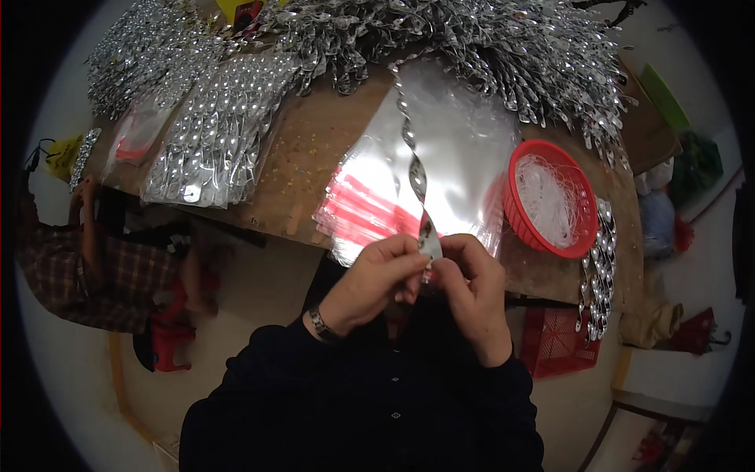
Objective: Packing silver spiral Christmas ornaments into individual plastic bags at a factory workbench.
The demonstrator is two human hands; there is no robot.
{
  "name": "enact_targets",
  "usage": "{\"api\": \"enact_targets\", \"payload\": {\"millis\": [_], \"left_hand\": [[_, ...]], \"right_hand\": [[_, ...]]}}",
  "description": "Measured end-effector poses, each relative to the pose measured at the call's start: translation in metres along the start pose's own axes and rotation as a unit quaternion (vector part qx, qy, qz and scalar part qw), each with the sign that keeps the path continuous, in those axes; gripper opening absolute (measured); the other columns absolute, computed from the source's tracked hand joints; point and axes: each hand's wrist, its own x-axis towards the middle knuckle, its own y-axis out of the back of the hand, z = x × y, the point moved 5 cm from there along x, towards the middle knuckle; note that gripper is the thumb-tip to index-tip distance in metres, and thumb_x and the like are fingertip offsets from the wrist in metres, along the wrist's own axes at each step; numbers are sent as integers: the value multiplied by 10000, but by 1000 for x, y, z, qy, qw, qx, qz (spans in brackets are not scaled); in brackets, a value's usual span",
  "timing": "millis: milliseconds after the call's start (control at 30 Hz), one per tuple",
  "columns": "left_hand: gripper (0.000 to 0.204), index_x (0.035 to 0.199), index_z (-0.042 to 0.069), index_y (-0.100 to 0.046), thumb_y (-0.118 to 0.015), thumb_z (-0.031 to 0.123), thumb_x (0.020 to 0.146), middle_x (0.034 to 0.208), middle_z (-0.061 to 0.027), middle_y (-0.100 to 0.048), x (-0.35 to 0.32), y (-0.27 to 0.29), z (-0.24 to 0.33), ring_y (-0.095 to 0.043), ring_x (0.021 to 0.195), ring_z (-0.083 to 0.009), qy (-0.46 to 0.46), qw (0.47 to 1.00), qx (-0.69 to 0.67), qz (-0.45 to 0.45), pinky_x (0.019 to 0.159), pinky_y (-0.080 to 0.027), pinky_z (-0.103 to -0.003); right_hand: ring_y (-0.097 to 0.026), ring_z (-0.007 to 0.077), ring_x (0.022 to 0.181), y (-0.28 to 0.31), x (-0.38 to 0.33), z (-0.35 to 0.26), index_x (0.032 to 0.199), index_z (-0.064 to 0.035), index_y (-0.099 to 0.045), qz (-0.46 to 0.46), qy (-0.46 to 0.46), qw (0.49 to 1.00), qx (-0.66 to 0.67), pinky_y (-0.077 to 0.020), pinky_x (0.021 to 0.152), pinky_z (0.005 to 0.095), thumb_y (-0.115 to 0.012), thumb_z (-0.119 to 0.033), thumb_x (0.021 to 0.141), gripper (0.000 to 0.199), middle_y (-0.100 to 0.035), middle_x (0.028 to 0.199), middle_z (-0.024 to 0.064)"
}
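Observation:
A silver twisted spiral strip (417, 175) runs from the far pile toward me, over a stack of clear plastic bags (464, 149) with red-pink ends. My left hand (379, 271) pinches the strip's wide near end between thumb and fingers. My right hand (473, 285) closes on the same end from the other side, its thumb and forefinger almost meeting the left fingertips. Something small shows at the fingertips, too small to name. Right of the bags stands a red plastic basket (515, 206) holding loose clear threads (550, 200).
Silver spirals (503, 47) heap along the table's far side. Bagged spirals (224, 126) lie at the left, a few loose strips (602, 259) at the right edge. A red crate (562, 346) sits below the table. Another person in a checked shirt (102, 267) is at the left.

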Motion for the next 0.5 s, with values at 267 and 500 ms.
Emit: {"api": "enact_targets", "payload": {"millis": [267, 500], "left_hand": [[88, 862, 19, -617, -604, 97, 901, 739, -40, -592, -22, -36, 32, -557, 669, -106, -178, 897, 403, -46, 608, -435, -252], [329, 1029, 12, -613, -737, 84, 734, 933, -115, -603, -44, -87, 65, -585, 842, -306, -465, 644, 606, -48, 726, -467, -356]], "right_hand": [[-578, 94, 659, 33, -12, -10, 897, 25, -592, 83, 69, 986, -127, -453, 585, 231, -590, -15, 873, 47, -615, 747, 60], [-604, 222, 673, 58, -22, -36, 892, 16, -609, 26, 157, 962, -223, -467, 619, 300, -620, 17, 815, 78, -614, 767, 121]]}}
